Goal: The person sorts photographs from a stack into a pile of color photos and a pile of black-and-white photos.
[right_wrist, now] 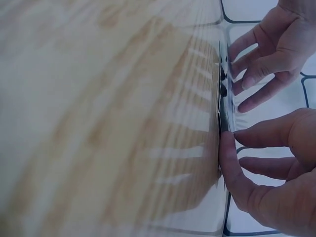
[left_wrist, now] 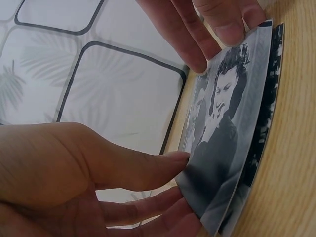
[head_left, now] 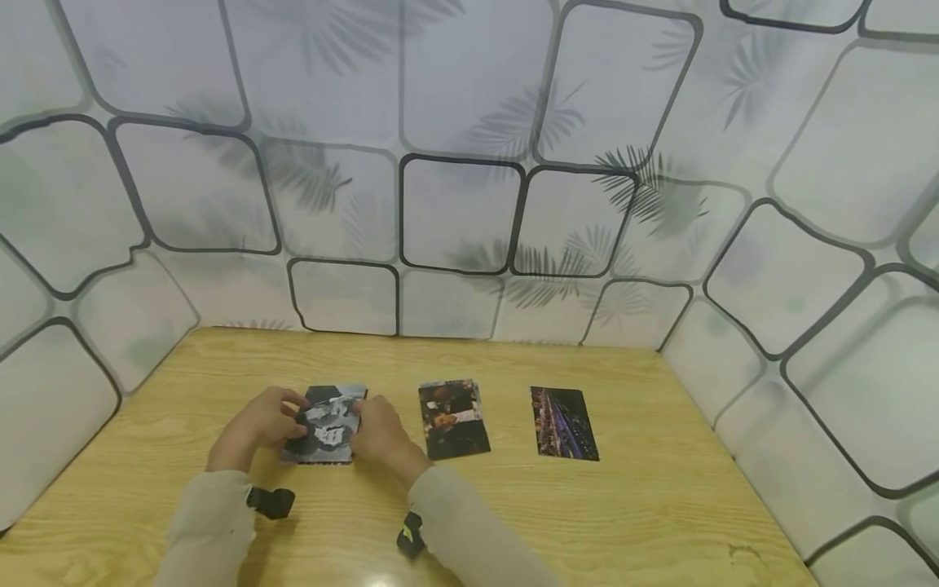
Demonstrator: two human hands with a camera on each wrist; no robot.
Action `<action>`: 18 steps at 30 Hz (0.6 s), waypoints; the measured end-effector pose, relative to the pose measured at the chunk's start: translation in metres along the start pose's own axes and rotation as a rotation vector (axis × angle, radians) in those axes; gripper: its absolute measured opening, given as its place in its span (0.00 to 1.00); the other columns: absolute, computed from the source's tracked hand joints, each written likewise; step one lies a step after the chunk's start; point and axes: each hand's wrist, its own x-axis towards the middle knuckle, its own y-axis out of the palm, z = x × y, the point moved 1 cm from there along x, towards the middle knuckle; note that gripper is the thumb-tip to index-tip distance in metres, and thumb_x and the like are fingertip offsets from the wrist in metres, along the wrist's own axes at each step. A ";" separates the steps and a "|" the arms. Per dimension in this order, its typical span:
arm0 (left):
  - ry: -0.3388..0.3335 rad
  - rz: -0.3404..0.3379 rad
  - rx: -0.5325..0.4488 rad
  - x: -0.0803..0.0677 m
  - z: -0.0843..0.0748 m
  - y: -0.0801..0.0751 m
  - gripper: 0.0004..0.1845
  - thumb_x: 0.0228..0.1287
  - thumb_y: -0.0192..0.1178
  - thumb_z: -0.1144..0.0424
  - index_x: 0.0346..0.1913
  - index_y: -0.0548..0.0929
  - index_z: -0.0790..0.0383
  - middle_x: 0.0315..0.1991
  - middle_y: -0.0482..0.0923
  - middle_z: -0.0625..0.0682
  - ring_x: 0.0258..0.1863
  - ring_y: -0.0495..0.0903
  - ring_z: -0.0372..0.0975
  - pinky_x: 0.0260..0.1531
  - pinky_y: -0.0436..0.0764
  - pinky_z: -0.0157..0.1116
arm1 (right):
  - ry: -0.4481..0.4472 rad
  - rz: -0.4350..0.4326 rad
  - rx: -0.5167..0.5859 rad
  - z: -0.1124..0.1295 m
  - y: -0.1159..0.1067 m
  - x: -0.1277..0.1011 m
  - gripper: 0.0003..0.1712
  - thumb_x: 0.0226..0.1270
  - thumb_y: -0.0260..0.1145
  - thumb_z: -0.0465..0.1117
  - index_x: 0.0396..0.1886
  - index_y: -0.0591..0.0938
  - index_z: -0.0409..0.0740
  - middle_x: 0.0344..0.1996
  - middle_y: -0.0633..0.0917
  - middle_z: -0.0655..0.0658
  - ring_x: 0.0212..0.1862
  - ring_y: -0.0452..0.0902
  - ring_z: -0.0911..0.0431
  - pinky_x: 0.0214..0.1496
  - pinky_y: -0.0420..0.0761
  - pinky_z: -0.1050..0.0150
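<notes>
A black-and-white photo print (head_left: 328,428) lies on top of at least one other print (left_wrist: 266,108) at the left of the table; the lower edges stick out slightly. My left hand (head_left: 266,422) touches the photo's left edge, fingers spread, with the thumb (left_wrist: 173,162) right at the rim. On the opposite side, my right hand (head_left: 383,436) pinches the right edge between thumb and fingers. In the right wrist view the prints (right_wrist: 223,106) show edge-on, low over the table, between my two hands.
A colour print pile (head_left: 458,436) with people pictured lies right of my right hand. Further right is another colour print (head_left: 565,424), a night scene. The wood-grain table (head_left: 645,522) meets patterned walls (head_left: 462,216) at the back and sides.
</notes>
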 end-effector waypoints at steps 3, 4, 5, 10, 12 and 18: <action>-0.001 0.000 -0.003 0.001 0.001 0.001 0.25 0.64 0.64 0.74 0.62 0.74 0.80 0.58 0.73 0.83 0.46 0.86 0.58 0.38 0.90 0.46 | 0.010 0.008 0.000 -0.001 0.000 0.001 0.28 0.57 0.70 0.31 0.61 0.84 0.36 0.56 0.84 0.37 0.55 0.80 0.53 0.53 0.84 0.67; -0.002 -0.001 -0.005 0.001 0.000 0.001 0.25 0.64 0.64 0.74 0.62 0.73 0.80 0.58 0.73 0.83 0.46 0.86 0.58 0.38 0.90 0.46 | 0.010 0.006 0.002 -0.001 0.000 0.001 0.28 0.57 0.71 0.31 0.60 0.84 0.36 0.56 0.84 0.37 0.54 0.80 0.54 0.53 0.84 0.67; -0.003 -0.001 -0.007 0.001 0.000 0.001 0.25 0.65 0.64 0.74 0.63 0.73 0.80 0.59 0.73 0.83 0.46 0.86 0.58 0.39 0.90 0.46 | 0.013 0.008 0.008 0.000 0.000 0.001 0.28 0.56 0.71 0.31 0.60 0.84 0.36 0.56 0.84 0.37 0.53 0.80 0.54 0.52 0.83 0.68; -0.011 -0.004 -0.011 -0.002 -0.002 0.001 0.24 0.66 0.63 0.75 0.63 0.73 0.80 0.59 0.72 0.83 0.48 0.85 0.62 0.41 0.91 0.47 | 0.021 0.015 0.019 0.001 -0.003 0.000 0.28 0.56 0.71 0.31 0.60 0.85 0.36 0.56 0.84 0.37 0.55 0.80 0.54 0.51 0.82 0.69; -0.013 -0.007 -0.007 -0.003 -0.003 0.000 0.24 0.66 0.63 0.74 0.63 0.73 0.80 0.60 0.71 0.83 0.49 0.85 0.62 0.41 0.91 0.47 | 0.021 0.015 0.013 0.003 -0.004 -0.001 0.27 0.56 0.71 0.31 0.59 0.85 0.36 0.57 0.84 0.37 0.56 0.80 0.53 0.52 0.83 0.69; -0.019 -0.005 -0.010 -0.003 -0.002 0.000 0.24 0.66 0.63 0.74 0.63 0.73 0.80 0.60 0.71 0.83 0.50 0.84 0.63 0.42 0.91 0.48 | 0.025 0.023 0.018 0.004 -0.005 -0.001 0.25 0.57 0.70 0.32 0.58 0.86 0.35 0.60 0.84 0.35 0.57 0.80 0.54 0.53 0.83 0.68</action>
